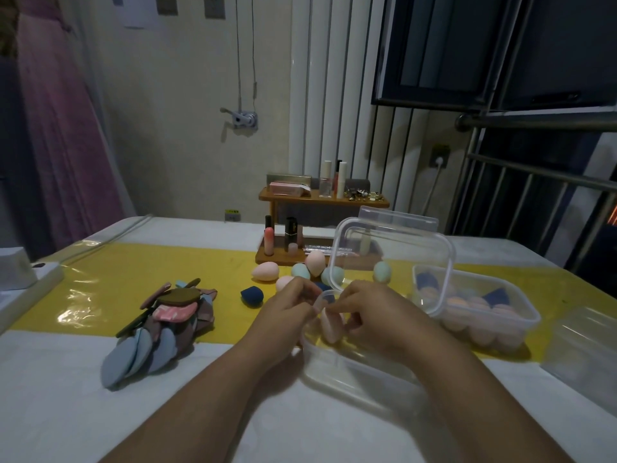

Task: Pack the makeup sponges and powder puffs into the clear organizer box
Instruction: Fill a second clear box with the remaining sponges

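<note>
Above the clear organizer box [334, 372], pinching a pink sponge [329, 324] with left hand [287, 307] and right hand [377, 314]; likely light, squashy; best gripped mid-body.

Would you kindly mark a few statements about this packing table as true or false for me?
1. The powder puffs lie in a pile outside any box. True.
2. The right-hand box is empty. False: it holds pink and dark blue sponges.
3. A dark blue sponge lies loose on the yellow mat. True.
4. Both hands lie flat on the table. False: the left hand and the right hand are raised over the near clear box, and the right hand holds a pink sponge.
5. The lid is pressed shut on the right-hand box. False: it leans tilted against that box.
</note>
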Demonstrator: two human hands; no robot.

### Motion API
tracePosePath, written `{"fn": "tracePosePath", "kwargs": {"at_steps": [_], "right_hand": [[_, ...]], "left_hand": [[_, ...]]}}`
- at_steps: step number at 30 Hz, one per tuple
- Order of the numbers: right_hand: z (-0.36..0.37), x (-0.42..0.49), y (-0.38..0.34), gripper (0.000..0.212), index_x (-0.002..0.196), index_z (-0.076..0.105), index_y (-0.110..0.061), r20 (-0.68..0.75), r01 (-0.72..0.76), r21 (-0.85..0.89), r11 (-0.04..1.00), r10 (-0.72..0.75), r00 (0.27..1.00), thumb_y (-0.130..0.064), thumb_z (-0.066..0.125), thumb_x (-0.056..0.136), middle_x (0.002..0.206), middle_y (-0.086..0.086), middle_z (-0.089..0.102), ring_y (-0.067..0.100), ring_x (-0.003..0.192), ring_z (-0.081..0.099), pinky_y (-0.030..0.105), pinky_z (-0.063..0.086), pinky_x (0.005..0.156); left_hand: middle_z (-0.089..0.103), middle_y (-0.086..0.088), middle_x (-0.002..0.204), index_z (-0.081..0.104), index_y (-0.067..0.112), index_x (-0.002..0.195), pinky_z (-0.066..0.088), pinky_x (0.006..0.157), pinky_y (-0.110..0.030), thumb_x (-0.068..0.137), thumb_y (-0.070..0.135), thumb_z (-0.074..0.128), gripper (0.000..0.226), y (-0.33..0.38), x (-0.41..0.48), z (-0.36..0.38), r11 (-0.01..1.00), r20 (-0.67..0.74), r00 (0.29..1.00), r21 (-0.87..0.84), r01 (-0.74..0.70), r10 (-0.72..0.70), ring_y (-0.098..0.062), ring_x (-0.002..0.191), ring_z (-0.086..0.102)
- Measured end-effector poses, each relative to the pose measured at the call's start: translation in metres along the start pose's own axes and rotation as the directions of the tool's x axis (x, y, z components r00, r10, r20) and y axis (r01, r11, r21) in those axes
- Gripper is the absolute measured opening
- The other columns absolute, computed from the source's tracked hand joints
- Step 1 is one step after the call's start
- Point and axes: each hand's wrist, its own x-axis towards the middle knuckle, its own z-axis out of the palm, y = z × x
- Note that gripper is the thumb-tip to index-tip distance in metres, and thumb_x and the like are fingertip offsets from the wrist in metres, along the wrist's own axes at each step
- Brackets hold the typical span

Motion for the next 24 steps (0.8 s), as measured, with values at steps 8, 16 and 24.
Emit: {"fn": "tracePosePath", "kwargs": {"at_steps": [8, 16, 24], "right_hand": [[0.002, -0.007, 0.0052, 0.03, 0.115, 0.066, -0.051, 0.027, -0.07, 0.11, 0.991, 0.068, 0.997, -0.032, 0.062, 0.092, 0.097, -0.016, 0.062, 0.001, 0.075, 0.052, 0.016, 0.036, 0.061], [0.0043, -0.007, 0.0051, 0.017, 0.105, 0.069, -0.045, 0.012, -0.069, 0.121, 0.99, 0.068, 0.998, -0.038, 0.06, 0.092, 0.099, -0.012, 0.066, 0.007, 0.084, 0.059, 0.02, 0.043, 0.067], [0.0009, -0.0097, 0.0055, 0.051, 0.128, 0.051, -0.062, 0.04, -0.088, 0.127, 0.988, 0.084, 0.996, -0.027, 0.062, 0.092, 0.102, -0.015, 0.064, 0.007, 0.091, 0.06, 0.023, 0.049, 0.077]], "left_hand": [[0.07, 0.001, 0.095, 0.064, 0.023, 0.094, 0.05, 0.092, -0.051, 0.069, 0.034, 0.058, 0.029, 0.0006, -0.001, 0.0017, 1.0, 0.0, 1.0, -0.02, -0.003, 0.003, -0.025, 0.099, 0.065], [0.069, 0.0, 0.097, 0.063, 0.023, 0.095, 0.049, 0.091, -0.051, 0.079, 0.024, 0.059, 0.016, -0.0015, 0.0006, -0.0002, 1.0, -0.005, 1.0, 0.0, -0.017, 0.017, -0.023, 0.099, 0.063], [0.069, 0.002, 0.098, 0.064, 0.024, 0.095, 0.051, 0.093, -0.053, 0.075, 0.025, 0.058, 0.021, -0.0033, 0.0003, -0.0009, 1.0, 0.007, 1.0, -0.003, -0.002, 0.002, -0.023, 0.1, 0.064]]}}
